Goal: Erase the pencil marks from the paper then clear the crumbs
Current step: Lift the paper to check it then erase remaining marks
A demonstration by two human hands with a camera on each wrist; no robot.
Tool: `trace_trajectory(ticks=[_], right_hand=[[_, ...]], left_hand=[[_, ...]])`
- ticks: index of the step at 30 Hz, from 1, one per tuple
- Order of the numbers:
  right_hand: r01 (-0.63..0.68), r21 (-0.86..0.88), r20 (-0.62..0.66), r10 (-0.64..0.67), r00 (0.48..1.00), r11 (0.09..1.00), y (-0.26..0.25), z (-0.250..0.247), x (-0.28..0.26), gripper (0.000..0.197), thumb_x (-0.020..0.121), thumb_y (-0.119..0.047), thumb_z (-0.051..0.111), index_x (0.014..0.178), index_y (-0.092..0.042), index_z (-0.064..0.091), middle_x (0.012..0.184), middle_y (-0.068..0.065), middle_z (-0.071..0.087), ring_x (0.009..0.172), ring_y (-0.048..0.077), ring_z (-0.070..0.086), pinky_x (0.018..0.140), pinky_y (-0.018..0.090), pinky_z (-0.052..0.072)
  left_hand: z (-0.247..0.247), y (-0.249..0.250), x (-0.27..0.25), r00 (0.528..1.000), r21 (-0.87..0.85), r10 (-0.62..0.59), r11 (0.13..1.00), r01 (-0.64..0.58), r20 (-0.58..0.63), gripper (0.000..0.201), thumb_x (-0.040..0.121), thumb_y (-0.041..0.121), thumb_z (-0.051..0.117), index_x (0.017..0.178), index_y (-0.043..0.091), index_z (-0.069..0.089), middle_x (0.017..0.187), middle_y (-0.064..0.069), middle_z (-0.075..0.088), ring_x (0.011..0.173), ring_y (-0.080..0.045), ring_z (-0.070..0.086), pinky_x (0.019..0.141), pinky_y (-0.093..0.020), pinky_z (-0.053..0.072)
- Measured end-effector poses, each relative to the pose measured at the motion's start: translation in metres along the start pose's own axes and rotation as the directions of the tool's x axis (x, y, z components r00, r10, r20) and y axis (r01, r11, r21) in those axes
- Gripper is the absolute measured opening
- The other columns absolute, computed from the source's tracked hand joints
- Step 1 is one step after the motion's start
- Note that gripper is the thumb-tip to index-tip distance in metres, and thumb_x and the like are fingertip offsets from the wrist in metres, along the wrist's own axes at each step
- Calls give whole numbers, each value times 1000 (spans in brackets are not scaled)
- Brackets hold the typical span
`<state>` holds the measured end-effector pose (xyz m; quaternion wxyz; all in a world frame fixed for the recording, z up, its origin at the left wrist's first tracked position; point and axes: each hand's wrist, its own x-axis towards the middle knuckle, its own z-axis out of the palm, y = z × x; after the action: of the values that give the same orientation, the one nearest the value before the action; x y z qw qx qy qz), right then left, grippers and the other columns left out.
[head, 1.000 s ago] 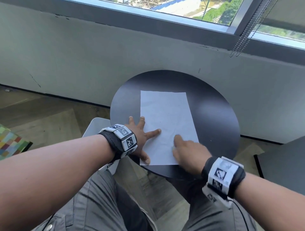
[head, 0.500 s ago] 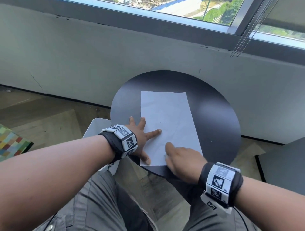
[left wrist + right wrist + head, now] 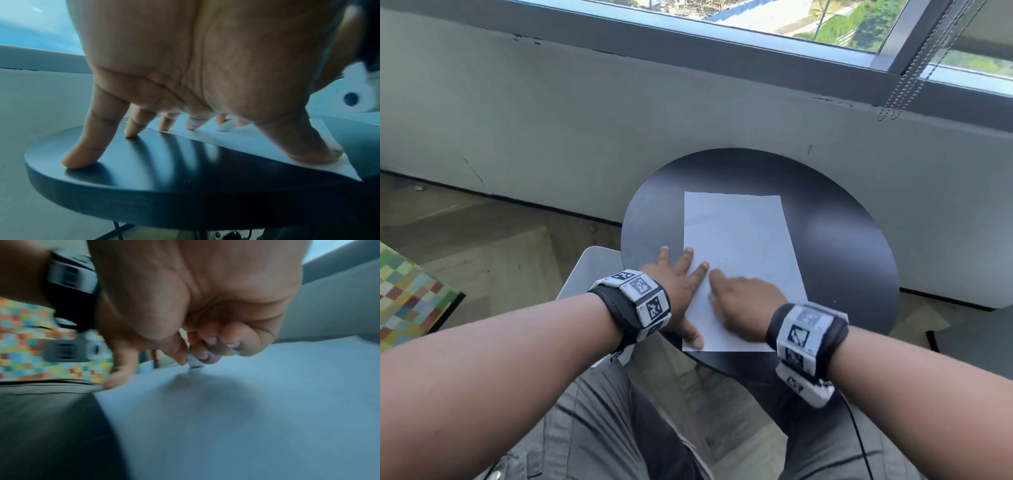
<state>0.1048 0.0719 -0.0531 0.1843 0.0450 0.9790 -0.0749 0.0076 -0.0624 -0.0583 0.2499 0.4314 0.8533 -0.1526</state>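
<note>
A white sheet of paper [image 3: 739, 246] lies on the round black table [image 3: 842, 246]. My left hand [image 3: 678, 284] is spread flat, two fingers and the thumb pressing the paper's left edge [image 3: 236, 139], the other fingers on the table [image 3: 123, 165]. My right hand [image 3: 743, 305] is on the paper's near half, blurred with motion, close beside the left index finger. In the right wrist view its fingertips pinch a small white eraser [image 3: 194, 362] whose end touches the paper [image 3: 267, 402]. Pencil marks and crumbs are too faint to make out.
A grey wall [image 3: 585, 120] and window stand just behind the table. A white chair seat [image 3: 589, 270] sits at the table's left, and a multicoloured checked surface [image 3: 404, 294] lies at far left. A dark tabletop corner [image 3: 976, 342] shows at right.
My right hand has slid leftward across the paper's near half, from its right edge to beside the left index finger. The left hand has stayed pressed in place.
</note>
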Motion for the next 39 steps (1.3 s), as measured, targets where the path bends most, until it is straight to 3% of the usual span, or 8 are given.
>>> trace_trajectory(ticks=[4, 9, 14, 23, 29, 34, 37, 39], right_hand=[[-173, 19, -61, 174, 983, 985, 29, -20, 30, 11, 97, -25, 33, 99, -17, 25, 100, 15, 63, 76, 34, 52, 65, 39, 40], [12, 14, 4, -12, 1000, 1000, 5, -7, 21, 12, 98, -28, 34, 105, -18, 30, 100, 12, 63, 75, 31, 50, 65, 39, 41], [-344, 82, -23, 347, 938, 935, 78, -29, 25, 14, 93, -15, 34, 100, -16, 22, 86, 12, 52, 76, 31, 51, 68, 37, 39], [-499, 140, -96, 514, 853, 855, 155, -3, -49, 24, 99, -45, 39, 108, -23, 40, 113, 8, 54, 99, 32, 52, 87, 44, 45], [-117, 31, -163, 120, 979, 993, 79, 10, -68, 39, 93, -48, 47, 129, -34, 48, 119, -1, 44, 112, 26, 45, 96, 41, 40], [31, 6, -118, -30, 993, 999, 23, 36, -70, 40, 90, -43, 47, 127, -29, 49, 116, 0, 41, 102, 27, 44, 87, 43, 44], [41, -12, -145, -43, 988, 999, 14, 43, -73, 41, 89, -40, 45, 128, -27, 48, 116, 1, 41, 101, 28, 43, 83, 43, 45], [54, 1, -147, -54, 988, 999, 15, 46, -75, 42, 91, -39, 44, 131, -28, 46, 118, 0, 41, 104, 27, 43, 86, 42, 45]], left_hand=[[1, -1, 1, 1000, -7, 0, 1000, 0, -2, 144, 55, 91, 64, 155, 32, -19, 165, -1, -23, 150, -45, -11, 109, -60, 34], [0, -1, -1, 1000, -11, 14, 1000, -14, -14, 140, 57, 89, 66, 156, 32, -16, 165, -1, -21, 150, -45, -11, 110, -59, 34], [-2, 0, -2, 1000, -30, 1, 1000, -1, 7, 142, 55, 90, 65, 155, 34, -19, 164, 3, -24, 150, -43, -13, 110, -61, 36], [10, -7, -16, 1000, -95, 1, 995, -3, -23, 131, 58, 96, 53, 156, 36, -9, 165, 5, -18, 153, -29, -10, 114, -60, 31], [25, -14, -45, 982, -290, -75, 957, 22, -174, 107, 56, 98, 21, 145, 40, 39, 155, 2, 27, 143, -22, 24, 116, -42, 27], [43, -53, -46, 853, -815, -513, 533, 228, -97, 62, 73, 77, 59, 113, 30, 58, 119, -3, 50, 100, -21, 59, 90, -42, 53], [34, -56, -56, 886, -983, -426, -53, 177, 183, 45, 94, 47, 63, 118, 9, 57, 95, -12, 69, 80, -29, 68, 77, -42, 58], [24, -55, -63, 907, -977, -372, -154, 150, 198, 35, 98, 41, 60, 107, 8, 62, 78, -12, 73, 61, -24, 65, 56, -30, 54]])
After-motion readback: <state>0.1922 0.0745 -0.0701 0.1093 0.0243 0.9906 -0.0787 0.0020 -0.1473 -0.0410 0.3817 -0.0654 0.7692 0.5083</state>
